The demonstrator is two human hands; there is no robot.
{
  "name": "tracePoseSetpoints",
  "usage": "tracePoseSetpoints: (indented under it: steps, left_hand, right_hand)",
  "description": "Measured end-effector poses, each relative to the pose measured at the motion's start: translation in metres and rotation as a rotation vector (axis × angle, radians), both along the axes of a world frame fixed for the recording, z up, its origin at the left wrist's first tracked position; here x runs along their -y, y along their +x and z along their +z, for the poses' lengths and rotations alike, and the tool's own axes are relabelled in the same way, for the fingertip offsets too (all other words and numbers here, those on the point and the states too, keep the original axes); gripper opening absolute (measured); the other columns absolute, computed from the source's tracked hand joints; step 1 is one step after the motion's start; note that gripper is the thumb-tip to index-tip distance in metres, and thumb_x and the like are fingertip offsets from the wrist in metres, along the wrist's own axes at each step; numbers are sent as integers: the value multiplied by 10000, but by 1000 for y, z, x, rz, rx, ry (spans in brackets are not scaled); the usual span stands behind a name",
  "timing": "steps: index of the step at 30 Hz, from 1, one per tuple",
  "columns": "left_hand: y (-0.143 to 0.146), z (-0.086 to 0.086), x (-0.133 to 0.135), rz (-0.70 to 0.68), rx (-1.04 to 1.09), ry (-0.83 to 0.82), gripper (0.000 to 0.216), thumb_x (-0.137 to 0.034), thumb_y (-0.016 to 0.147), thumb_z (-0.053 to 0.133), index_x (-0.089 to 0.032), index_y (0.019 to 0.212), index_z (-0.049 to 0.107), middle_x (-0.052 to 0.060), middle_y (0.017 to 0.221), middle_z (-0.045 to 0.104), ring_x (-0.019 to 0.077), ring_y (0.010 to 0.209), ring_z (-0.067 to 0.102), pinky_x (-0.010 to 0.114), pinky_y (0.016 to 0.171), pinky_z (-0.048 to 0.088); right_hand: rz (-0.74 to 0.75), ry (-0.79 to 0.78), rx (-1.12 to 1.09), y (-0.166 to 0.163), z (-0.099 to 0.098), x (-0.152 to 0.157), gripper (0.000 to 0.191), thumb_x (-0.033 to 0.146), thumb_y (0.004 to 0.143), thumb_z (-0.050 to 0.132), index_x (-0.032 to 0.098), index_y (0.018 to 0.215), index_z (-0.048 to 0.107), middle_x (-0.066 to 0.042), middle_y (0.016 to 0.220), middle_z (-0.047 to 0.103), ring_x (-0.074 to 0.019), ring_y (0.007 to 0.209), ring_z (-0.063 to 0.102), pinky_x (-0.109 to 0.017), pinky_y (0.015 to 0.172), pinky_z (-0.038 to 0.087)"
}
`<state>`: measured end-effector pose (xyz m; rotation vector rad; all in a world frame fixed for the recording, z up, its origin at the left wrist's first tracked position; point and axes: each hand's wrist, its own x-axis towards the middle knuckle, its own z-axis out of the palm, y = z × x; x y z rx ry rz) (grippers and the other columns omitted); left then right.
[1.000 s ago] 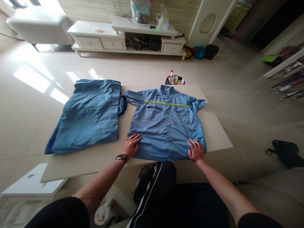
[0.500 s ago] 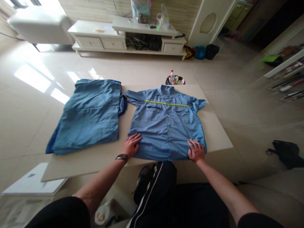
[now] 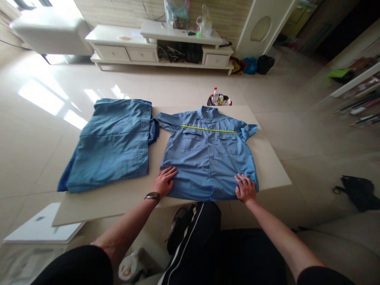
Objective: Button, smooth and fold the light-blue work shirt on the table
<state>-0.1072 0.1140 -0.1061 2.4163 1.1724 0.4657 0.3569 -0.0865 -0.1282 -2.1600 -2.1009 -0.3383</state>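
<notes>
A blue short-sleeved work shirt [image 3: 204,158] lies front up on the cream table [image 3: 264,162], its collar at the far side and its hem along the near edge. A yellow-green stripe crosses its chest above two flap pockets. My left hand [image 3: 164,180] rests flat on the lower left side of the shirt, fingers stretched out. On the lower right side lies my right hand [image 3: 245,187], palm down, fingers spread a little. Left of the shirt is a stack of folded blue garments [image 3: 113,142], apart from both hands.
Behind the table stands a bin [image 3: 219,99] with a plastic bottle in it. A white TV cabinet [image 3: 124,41] lines the far wall. A white box-like item [image 3: 38,225] is at the lower left, and a paper roll [image 3: 128,267] is below the table edge.
</notes>
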Motion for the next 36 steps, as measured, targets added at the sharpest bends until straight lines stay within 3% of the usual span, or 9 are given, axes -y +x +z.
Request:
tracePoseSetpoints:
  steps: [23,36]
  left_hand:
    - [0,-1,-1,-3,-12,-1,557,-168,874,502,-289,1394,661,-22,1508,580,256,1470,467,508,1229,414]
    - [-1,-1,0,-3,-27,4,553,-169,879,491,-273,1395,658,-28,1509,577,251,1472,464,500,1227,413]
  right_hand:
    - [-8,-16,-18,-1,2,0,748,298,844,520,277,1584,416,-85,1499,569,-351,1318,480,-457,995,353]
    - [-1,1,-4,-2,3,-1,636,326,892,506,251,1524,500,-96,1478,588,-330,1330,489,-441,998,350]
